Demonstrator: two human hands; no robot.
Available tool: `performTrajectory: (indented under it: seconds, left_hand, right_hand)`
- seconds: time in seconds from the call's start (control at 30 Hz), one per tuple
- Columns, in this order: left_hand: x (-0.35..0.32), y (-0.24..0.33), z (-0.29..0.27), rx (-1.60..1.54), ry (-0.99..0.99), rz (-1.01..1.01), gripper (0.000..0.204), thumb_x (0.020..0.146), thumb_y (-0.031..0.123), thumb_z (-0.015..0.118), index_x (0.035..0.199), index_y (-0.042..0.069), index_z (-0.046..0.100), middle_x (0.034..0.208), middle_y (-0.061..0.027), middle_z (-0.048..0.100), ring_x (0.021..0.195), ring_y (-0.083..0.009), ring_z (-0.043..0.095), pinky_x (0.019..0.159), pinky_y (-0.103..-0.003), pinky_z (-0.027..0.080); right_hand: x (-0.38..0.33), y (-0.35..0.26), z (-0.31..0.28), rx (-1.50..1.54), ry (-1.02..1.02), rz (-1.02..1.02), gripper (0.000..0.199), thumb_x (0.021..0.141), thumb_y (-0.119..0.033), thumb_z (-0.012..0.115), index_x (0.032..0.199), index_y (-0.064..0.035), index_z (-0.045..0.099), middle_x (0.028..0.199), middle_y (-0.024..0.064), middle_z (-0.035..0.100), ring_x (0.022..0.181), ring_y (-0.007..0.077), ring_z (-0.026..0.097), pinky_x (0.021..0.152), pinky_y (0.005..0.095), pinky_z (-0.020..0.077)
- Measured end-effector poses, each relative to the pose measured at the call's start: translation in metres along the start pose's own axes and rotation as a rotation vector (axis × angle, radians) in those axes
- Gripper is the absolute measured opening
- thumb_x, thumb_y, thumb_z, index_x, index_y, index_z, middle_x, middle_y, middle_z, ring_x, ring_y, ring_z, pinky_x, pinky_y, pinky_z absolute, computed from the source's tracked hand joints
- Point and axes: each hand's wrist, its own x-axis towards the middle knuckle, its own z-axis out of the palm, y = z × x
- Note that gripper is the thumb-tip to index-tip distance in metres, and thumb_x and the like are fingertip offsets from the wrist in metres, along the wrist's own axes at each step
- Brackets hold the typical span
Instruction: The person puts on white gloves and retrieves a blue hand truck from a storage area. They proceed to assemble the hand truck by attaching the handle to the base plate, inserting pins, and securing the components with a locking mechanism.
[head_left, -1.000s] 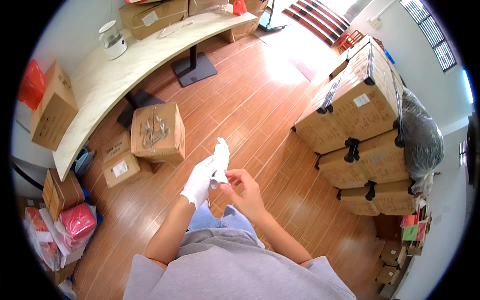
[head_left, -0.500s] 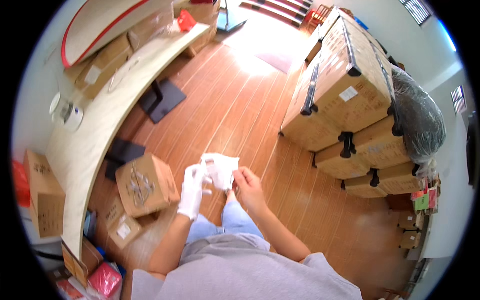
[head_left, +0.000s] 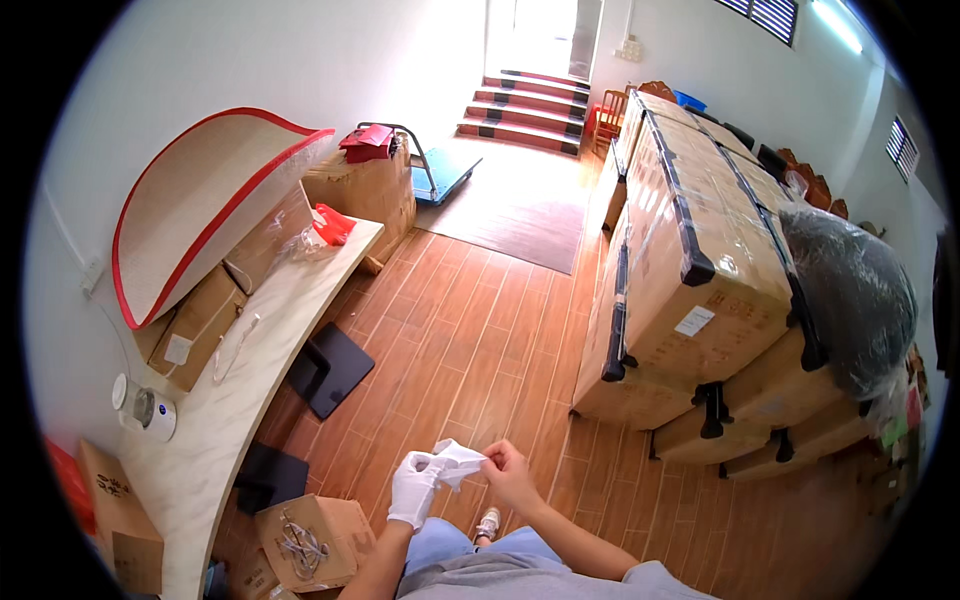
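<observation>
The left hand [head_left: 413, 489], in a white fabric glove, and the bare right hand [head_left: 513, 477] pinch a second white glove [head_left: 459, 461] between them above the brown wood-plank floor [head_left: 470, 330]. A small cardboard box [head_left: 312, 540] sits under the pale curved bench [head_left: 250, 370].

Quick count around the desk [head_left: 215, 440]: two hands were up, the left hand [head_left: 412, 490] in one white glove and the right hand [head_left: 512, 478] bare, sharing one second white glove [head_left: 458, 461]. Under the desk sat two black foot plates [head_left: 330, 368]. On the desk's far end, one red-rimmed woven mat [head_left: 200, 195]. Across the floor from the desk stood one wrapped stack of big cartons [head_left: 690, 270] and one dark plastic-covered bundle [head_left: 850, 290].
</observation>
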Motion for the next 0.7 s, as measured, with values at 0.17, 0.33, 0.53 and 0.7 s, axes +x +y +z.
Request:
performTrajectory:
  seconds: [0.17,0.33,0.53,0.7]
  left_hand:
    - [0.059,0.024,0.044,-0.121,0.0,0.015,0.02,0.084,0.021,0.071,0.085,0.003,0.061,0.073,-0.0044,0.063,0.06,-0.0078,0.057,0.054,-0.022,0.046]
    - [0.126,0.026,0.053,0.172,-0.045,0.082,0.03,0.083,0.03,0.071,0.09,0.001,0.066,0.079,-0.0056,0.067,0.07,-0.012,0.063,0.061,-0.027,0.051]
    - [0.21,0.069,0.064,-0.056,-0.067,0.039,0.024,0.084,0.025,0.069,0.084,0.002,0.066,0.08,-0.0052,0.067,0.07,-0.0095,0.061,0.061,-0.026,0.05]
    - [0.277,0.117,0.057,0.555,-0.001,0.804,0.018,0.086,0.026,0.066,0.085,0.009,0.066,0.075,-0.0096,0.066,0.065,-0.0246,0.064,0.057,-0.034,0.05]
  right_hand:
    - [0.05,-0.029,-0.013,-0.513,0.215,-0.483,0.014,0.082,-0.003,0.062,0.094,-0.0032,0.054,0.086,0.0072,0.06,0.067,0.018,0.057,0.059,0.0276,0.0465]
    - [0.095,-0.041,0.015,-0.648,0.048,-0.788,0.018,0.08,-0.003,0.064,0.096,-0.0022,0.055,0.095,0.0161,0.058,0.079,0.0324,0.062,0.067,0.0379,0.0514]
    - [0.185,-0.021,0.018,-0.799,0.043,-0.548,0.009,0.087,-0.007,0.058,0.096,-0.0038,0.056,0.086,0.0173,0.06,0.079,0.0318,0.063,0.065,0.0393,0.0509]
    - [0.296,-0.029,0.02,-0.934,-0.232,-0.168,0.015,0.088,-0.01,0.057,0.101,-0.0035,0.061,0.094,0.0162,0.066,0.09,0.0276,0.065,0.074,0.037,0.0511]
